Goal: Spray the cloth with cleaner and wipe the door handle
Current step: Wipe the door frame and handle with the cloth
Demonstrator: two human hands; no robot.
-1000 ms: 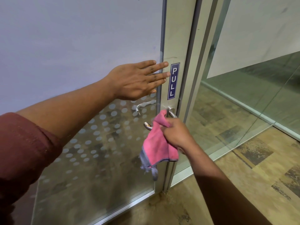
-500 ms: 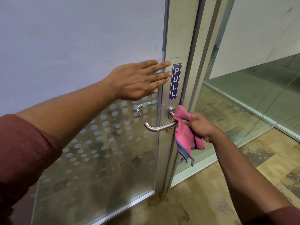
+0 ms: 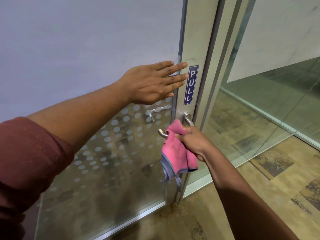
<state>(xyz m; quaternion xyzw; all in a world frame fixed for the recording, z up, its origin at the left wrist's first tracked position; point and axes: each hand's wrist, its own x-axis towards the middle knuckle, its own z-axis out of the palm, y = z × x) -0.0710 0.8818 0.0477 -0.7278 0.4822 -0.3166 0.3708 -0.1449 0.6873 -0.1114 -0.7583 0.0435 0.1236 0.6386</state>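
I'm seeing right hand gripping pink cloth, fingers curled round its bunched upper part, pressing it against metal door handle; handle's free end poking out just left of grip, its base above knuckles. Cloth's lower part hanging loose below fist. Left hand lying flat, fingers straight and together, touching door above grip, fingertips beside blue PULL sign
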